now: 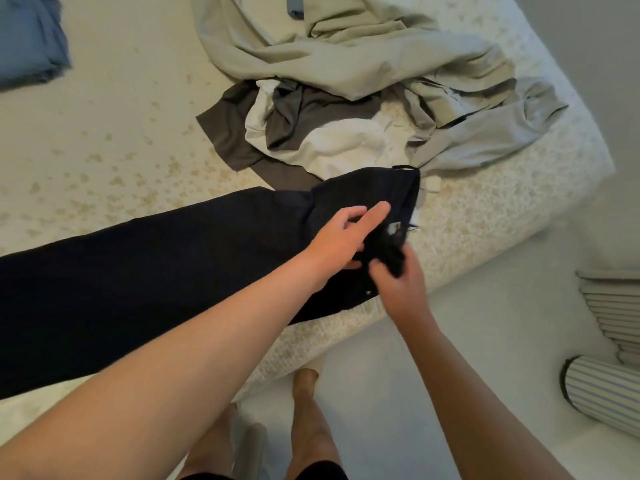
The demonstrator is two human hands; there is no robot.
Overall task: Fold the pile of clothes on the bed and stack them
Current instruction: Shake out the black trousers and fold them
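A long black garment (145,271) lies stretched across the near edge of the bed (104,133), its waist end pointing right. My left hand (343,237) rests on that waist end with fingers spread, pressing the cloth. My right hand (398,282) pinches a bunched bit of the black fabric just below the left hand. Behind them sits the unfolded pile (346,81): a pale green sheet-like piece on top, a dark grey garment (249,133) and a white one (346,147) under it.
Folded blue cloth (31,39) lies at the bed's far left. The bed's corner ends at right above a white floor (485,341). Striped cushions (609,393) lie on the floor at right. My bare legs stand at the bed's edge.
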